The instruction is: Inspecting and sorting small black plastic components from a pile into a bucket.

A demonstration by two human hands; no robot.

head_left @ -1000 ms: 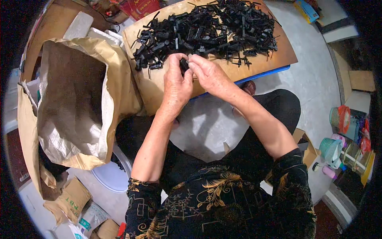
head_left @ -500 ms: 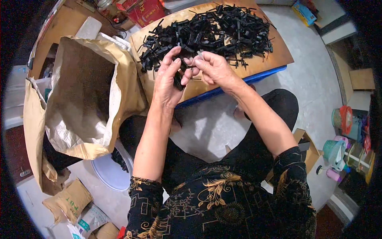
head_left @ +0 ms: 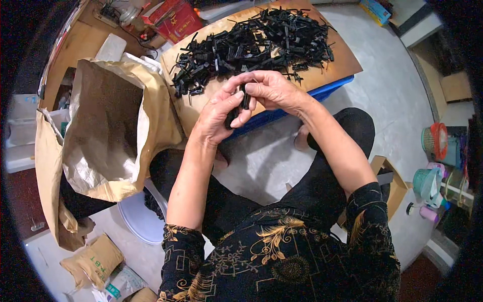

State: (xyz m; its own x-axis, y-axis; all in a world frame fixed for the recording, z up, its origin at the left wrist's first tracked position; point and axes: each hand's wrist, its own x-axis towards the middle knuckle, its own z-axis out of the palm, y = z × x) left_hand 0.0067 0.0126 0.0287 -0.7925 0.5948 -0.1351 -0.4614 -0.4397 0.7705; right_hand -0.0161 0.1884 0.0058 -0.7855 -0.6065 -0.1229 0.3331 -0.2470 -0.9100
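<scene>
My left hand (head_left: pixel 217 115) is closed round small black plastic parts; one dark end (head_left: pixel 232 119) shows in its palm. Between both hands stands a narrow black plastic part (head_left: pixel 245 97), pinched by my right hand (head_left: pixel 275 91) at thumb and fingers, while the left fingers touch it too. The hands meet just off the near edge of a wooden board (head_left: pixel 344 58). A wide heap of black plastic parts (head_left: pixel 221 53), many with thin sticks, covers much of that board. Fine detail of the held parts is hidden by the fingers.
A large open brown paper sack (head_left: pixel 161 118) with white lining stands left of the board. Below it sits a white tub (head_left: pixel 132 221) with black pieces inside. Blue edging (head_left: pixel 322 93) runs under the board. A red box (head_left: pixel 173 22) lies behind; a cardboard box (head_left: pixel 395 194) is at right.
My hands have come lower, toward me, and closer together. The right fingers, earlier raised with a small pale piece at their tips, now pinch the black part. The view has shifted slightly.
</scene>
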